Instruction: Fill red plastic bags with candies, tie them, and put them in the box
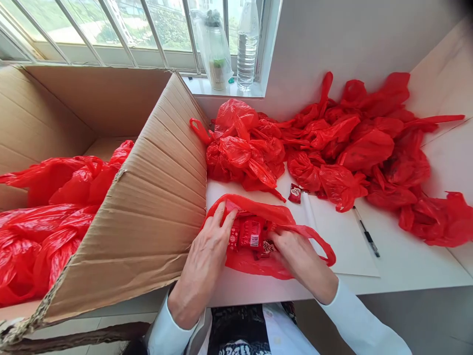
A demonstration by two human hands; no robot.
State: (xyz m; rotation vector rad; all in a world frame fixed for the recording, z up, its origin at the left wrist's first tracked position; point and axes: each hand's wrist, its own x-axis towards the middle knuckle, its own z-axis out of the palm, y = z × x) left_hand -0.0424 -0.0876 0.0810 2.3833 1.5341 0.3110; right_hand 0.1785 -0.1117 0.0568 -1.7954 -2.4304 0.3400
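Red plastic carrier bag [254, 267], lower centre of frame: mouth up, long axis left-right, handle loop [328, 247] pointing right. My left hand [205, 259]: fingers parted at rim; right hand [301, 256]: fingertips hidden among wrapped packets [250, 231]. Can't tell either grip.

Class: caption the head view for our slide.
Hands at an open red bag of small packets, beside a cardboard box.

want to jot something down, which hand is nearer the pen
Right. The right hand is at the right side of the open red bag, with the pen off to its right; the left hand is at the bag's left side, farther off.
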